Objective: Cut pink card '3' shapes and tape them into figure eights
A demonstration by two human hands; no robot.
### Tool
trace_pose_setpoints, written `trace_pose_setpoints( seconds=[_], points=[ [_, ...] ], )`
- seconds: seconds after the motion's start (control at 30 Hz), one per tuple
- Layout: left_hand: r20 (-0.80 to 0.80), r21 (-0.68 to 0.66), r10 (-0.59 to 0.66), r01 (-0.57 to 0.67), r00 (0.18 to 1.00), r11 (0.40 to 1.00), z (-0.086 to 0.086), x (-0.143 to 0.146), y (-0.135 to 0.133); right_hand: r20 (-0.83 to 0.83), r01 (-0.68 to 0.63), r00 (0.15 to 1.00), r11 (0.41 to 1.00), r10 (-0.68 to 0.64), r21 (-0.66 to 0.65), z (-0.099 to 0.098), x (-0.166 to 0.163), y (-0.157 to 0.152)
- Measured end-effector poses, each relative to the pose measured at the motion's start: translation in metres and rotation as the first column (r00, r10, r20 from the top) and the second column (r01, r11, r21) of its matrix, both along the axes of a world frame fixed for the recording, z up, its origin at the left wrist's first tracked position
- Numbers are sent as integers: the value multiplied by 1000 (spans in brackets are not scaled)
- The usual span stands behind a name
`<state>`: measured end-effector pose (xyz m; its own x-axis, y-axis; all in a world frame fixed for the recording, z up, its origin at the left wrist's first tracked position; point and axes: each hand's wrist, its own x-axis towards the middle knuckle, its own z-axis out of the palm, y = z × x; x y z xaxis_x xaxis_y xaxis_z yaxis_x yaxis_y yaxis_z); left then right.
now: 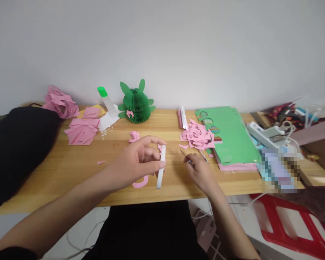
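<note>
My left hand is raised over the middle of the wooden table, its thumb and fingers pinched on a flat white-edged stack of paper held on edge. A curved pink paper cutout lies on the table under that hand. My right hand rests on the table to the right, fingers closed around small scissors whose tip points up and left. A heap of pink paper scraps lies just beyond the right hand.
A green honeycomb paper figure and a glue bottle with a green cap stand at the back. Pink paper pieces lie at left, green sheets at right, a black cloth on the left end, a red stool below.
</note>
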<state>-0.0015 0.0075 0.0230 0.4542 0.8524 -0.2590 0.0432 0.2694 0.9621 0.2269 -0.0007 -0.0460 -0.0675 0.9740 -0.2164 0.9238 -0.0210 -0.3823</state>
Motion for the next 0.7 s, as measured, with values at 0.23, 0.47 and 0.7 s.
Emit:
trace_pose_setpoints(
  seconds=[0.23, 0.47, 0.7],
  points=[
    [-63, -22, -105, 104, 992, 994, 4, 2, 6, -514, -272, 785, 938, 345, 215, 54, 17, -7],
    [-41, -1, -138, 138, 990, 990, 6, 6, 5, -533, -319, 793, 946, 295, 49, 74, 8, 8],
    [-79, 58, -117, 122, 990, 991, 11, 8, 0, -589, -337, 764, 942, 265, -12, 81, 2, 13]
  ],
)
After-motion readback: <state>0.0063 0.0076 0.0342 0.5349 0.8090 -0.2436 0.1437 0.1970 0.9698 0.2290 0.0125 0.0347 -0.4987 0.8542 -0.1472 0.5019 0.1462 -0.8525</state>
